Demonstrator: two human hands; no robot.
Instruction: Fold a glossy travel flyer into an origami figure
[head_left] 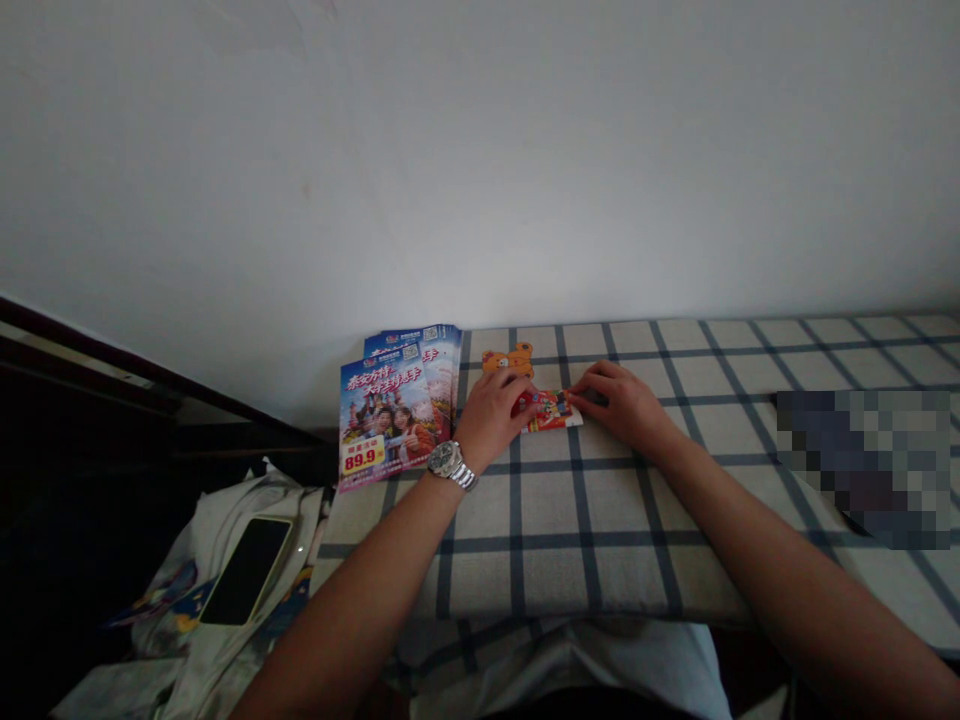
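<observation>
A small piece of folded-looking printed paper (pixel 551 412), red and orange with a pale edge, lies on the checked cloth in front of me. My left hand (pixel 491 412), with a metal watch at its wrist, is closed over the paper's left end. At the upper right corner, the fingertips of my right hand (pixel 626 402) are pinched together on the paper. Just beyond my left hand is an orange cartoon bear figure (pixel 508 358), partly covered by my fingers.
Left of my hands, a stack of blue and pink flyers (pixel 386 420) is fanned against the wall (pixel 480 160). Below the table's left edge, a phone (pixel 247 570) rests on crumpled white cloth (pixel 225 500). A blurred-out dark object (pixel 862 470) lies on the checked cloth (pixel 555 530) at right.
</observation>
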